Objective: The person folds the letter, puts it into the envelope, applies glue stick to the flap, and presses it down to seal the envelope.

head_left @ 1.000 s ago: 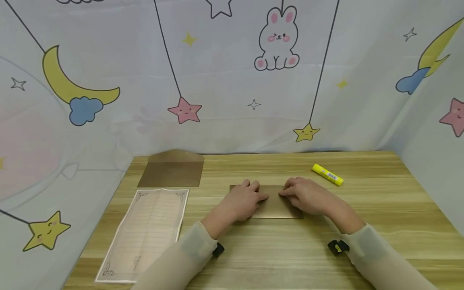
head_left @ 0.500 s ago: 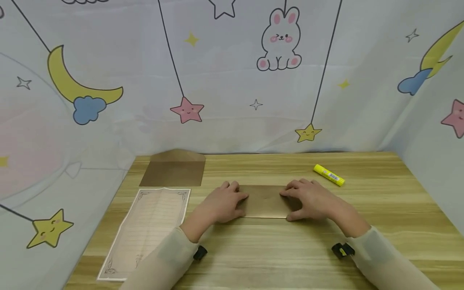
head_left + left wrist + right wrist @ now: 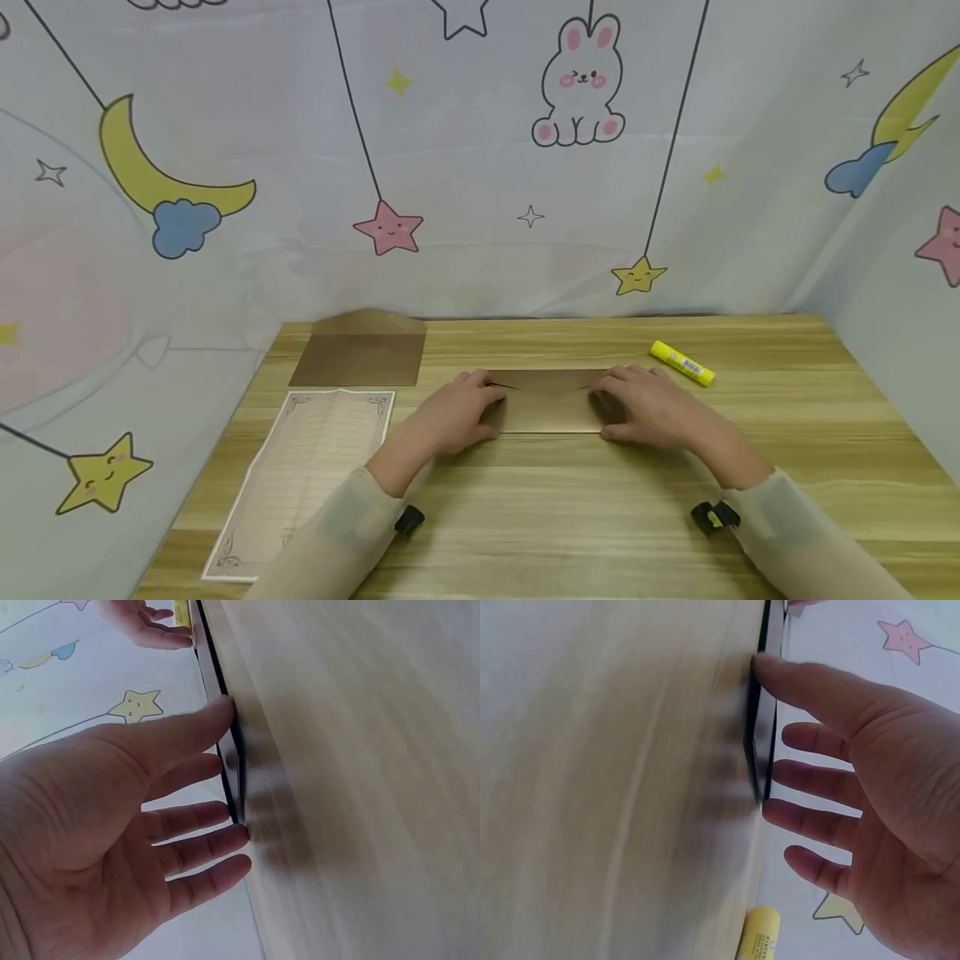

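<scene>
A brown paper envelope (image 3: 553,404) lies lengthwise between the two hands, just over the table. My left hand (image 3: 453,417) holds its left end, thumb at the near edge and fingers toward the far edge. At the right end, my right hand (image 3: 652,408) grips it the same way. Both wrist views show the envelope edge-on; the thumb (image 3: 214,720) of the left hand and the thumb (image 3: 780,675) of the right press on its near edge. Short dark lines run in from the fingers across its upper part. The fingers hide both of its ends.
A second brown envelope (image 3: 360,360) lies at the back left with its flap up. In front of it is a sheet of lined letter paper (image 3: 322,450) with a decorated border. A yellow glue stick (image 3: 682,363) lies at the back right of the wooden table (image 3: 555,525).
My left hand has moved left to the envelope's left end, and the right hand's thumb has spread to its near edge. The envelope has shifted up and away in the head view.
</scene>
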Tool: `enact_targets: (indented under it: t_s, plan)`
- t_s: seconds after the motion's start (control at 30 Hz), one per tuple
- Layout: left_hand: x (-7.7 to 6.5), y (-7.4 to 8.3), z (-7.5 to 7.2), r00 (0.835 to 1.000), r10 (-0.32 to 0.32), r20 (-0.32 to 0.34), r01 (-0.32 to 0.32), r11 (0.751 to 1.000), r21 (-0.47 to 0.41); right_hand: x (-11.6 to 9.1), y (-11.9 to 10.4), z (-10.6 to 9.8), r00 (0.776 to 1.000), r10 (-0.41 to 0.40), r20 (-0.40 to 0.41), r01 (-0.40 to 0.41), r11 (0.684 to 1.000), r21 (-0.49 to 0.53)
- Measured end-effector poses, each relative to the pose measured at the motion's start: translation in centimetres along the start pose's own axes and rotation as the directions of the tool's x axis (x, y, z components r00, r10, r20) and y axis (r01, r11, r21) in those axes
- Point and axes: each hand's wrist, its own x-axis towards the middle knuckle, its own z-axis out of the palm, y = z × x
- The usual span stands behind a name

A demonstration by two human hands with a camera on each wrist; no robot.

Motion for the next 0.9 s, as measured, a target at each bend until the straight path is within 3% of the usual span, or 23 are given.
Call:
enact_targets:
  t_s: [0.4,0.7,0.9]
  plan:
    - [3.0,-1.2,0.1,0.996,-0.027,-0.079,0.027,1.0,0.001,2.2,1.4,0.1,0.995,0.009,-0.104,-0.002,0.998,0.069]
    - [5.3,-2.0,0.3,0.989,-0.088,-0.116,0.091,0.996,0.022,4.1,2.1,0.4,0.992,0.055,-0.111,-0.049,0.997,0.06]
    - [6.4,-2.4,0.1,0.987,-0.096,-0.13,0.1,0.995,0.026,4.8,2.4,0.4,0.99,0.08,-0.113,-0.071,0.994,0.081]
